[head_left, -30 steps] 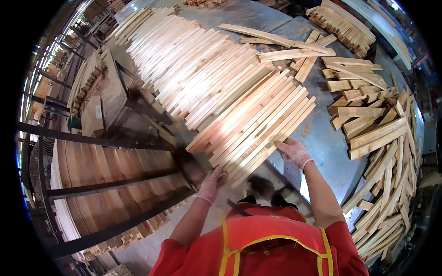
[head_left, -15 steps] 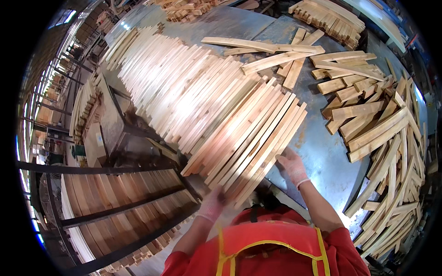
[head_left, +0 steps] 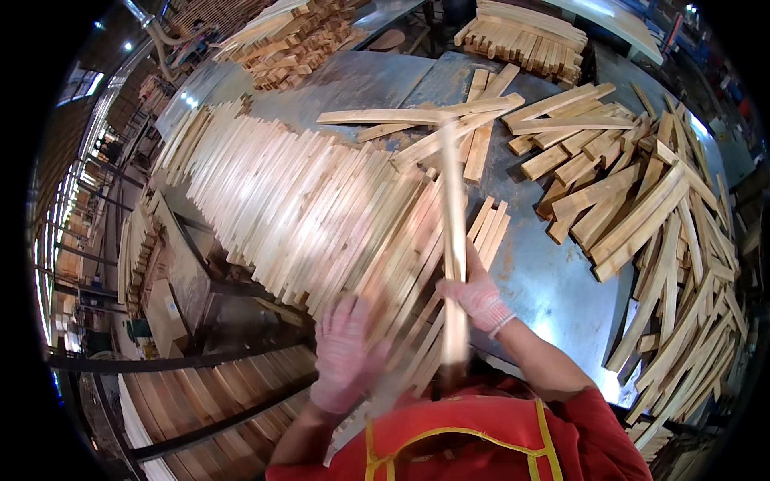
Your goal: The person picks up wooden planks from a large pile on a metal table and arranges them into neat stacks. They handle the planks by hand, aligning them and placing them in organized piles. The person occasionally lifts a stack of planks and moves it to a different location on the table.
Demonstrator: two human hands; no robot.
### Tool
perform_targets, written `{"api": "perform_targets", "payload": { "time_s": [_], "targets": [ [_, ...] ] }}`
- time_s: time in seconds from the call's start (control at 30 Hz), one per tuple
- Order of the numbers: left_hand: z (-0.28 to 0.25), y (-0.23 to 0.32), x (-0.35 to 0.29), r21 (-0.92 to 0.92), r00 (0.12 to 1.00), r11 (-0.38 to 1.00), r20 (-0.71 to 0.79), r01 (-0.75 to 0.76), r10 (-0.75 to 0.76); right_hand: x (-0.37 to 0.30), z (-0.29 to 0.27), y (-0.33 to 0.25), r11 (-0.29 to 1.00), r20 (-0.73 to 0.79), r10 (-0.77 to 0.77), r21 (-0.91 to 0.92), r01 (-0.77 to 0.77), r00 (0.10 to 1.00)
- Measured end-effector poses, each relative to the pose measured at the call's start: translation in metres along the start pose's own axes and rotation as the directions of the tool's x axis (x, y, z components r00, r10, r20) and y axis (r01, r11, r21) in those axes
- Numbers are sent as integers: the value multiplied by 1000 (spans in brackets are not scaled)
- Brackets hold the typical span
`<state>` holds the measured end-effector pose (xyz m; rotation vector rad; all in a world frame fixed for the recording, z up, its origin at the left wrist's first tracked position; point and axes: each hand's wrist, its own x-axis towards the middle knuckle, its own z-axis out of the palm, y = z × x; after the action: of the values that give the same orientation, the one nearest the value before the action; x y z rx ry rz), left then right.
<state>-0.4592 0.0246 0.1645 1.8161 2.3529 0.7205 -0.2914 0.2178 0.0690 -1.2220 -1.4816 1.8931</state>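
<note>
My right hand [head_left: 481, 300], in a pale pinkish work glove, grips a wooden strip [head_left: 453, 212] near its lower end. The strip is lifted over the near end of a long row of wooden strips [head_left: 277, 188] and is blurred by motion. My left hand [head_left: 341, 353], gloved alike, has its fingers stretched out and holds nothing; it is beside the near left edge of the row, somewhat blurred. The strips in the row lie side by side, with a few [head_left: 489, 227] at its right end partly behind the raised strip.
Loose boards [head_left: 473, 108] lie crossed on the metal table [head_left: 533, 260] beyond the row. A jumbled wood heap [head_left: 666, 208] fills the right side. Neat stacks [head_left: 525, 40] stand at the back. At lower left, a dark metal frame [head_left: 216, 425] crosses more boards.
My right hand has raised a strip from the near end of the row. My left hand has come off the strips' ends and opened, moving left and slightly up. The view has shifted a little.
</note>
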Motion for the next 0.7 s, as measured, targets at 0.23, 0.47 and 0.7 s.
{"api": "perform_targets", "payload": {
  "time_s": [0.23, 0.47, 0.7],
  "targets": [
    [18, -17, 57, 409, 746, 703, 612, -582, 262, -44, -15, -50, 409, 460, -329, -717, 564, 824],
    [51, -60, 64, -100, 838, 995, 545, 27, 32, -41, -78, 106, 896, -334, 207, -312, -315, 920],
    [134, -118, 46, -107, 942, 989, 330, 100, -60, -13, -3, 127, 919, -46, 47, -389, -61, 998]
  ]
}}
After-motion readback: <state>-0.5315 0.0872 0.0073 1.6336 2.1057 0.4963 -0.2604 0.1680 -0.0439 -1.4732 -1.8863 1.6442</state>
